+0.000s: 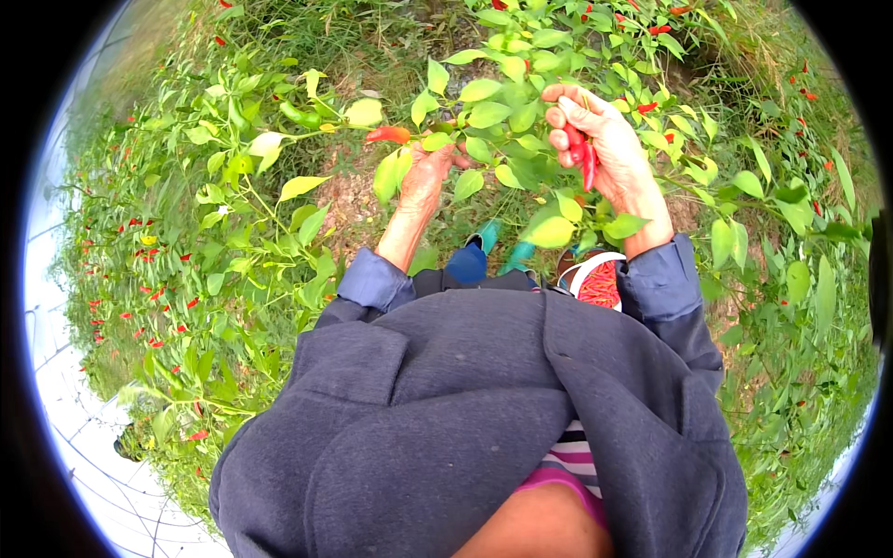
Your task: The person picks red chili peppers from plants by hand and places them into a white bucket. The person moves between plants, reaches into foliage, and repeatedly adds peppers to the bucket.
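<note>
Several red chili peppers are gathered in my right hand, against the palm. Its thumb and forefinger pinch together beside the leafy top of a pepper plant. To the left, my left hand reaches in among the same plant's leaves at a branch. Leaves cover part of its fingers, so its grip is not clear. Just above that hand, an orange-red pepper points left on the branch. A green pepper hangs farther left.
By my feet, under the right forearm, stands a white-rimmed bucket holding many red peppers. Blue-green boots show below the plant. Dense pepper plants with red fruit line the left side, and more plants grow on the right.
</note>
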### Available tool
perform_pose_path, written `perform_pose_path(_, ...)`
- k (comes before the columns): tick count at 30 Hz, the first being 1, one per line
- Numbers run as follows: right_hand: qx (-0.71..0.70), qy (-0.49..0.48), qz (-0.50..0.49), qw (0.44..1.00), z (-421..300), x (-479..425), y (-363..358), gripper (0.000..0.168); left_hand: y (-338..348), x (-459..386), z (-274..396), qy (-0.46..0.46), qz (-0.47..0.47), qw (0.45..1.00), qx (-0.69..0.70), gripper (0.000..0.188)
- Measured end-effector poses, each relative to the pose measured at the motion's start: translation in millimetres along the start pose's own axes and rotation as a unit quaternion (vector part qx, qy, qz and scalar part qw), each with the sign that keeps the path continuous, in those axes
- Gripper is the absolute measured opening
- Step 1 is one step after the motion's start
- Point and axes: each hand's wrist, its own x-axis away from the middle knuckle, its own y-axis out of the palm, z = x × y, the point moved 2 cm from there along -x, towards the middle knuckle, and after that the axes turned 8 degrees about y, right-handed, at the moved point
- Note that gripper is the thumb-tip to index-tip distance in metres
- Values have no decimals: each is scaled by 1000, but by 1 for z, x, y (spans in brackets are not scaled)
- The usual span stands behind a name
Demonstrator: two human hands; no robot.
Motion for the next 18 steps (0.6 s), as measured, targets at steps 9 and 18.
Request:
perform_pose_path(9,-4,25,160,987,10,-44,-42,17,-12,-8,-3,8,23,999,-42,25)
perform_pose_path(18,305,-52,214,926,-6,-98,-26,29,-17,-5,-4,-22,10,998,-62,28)
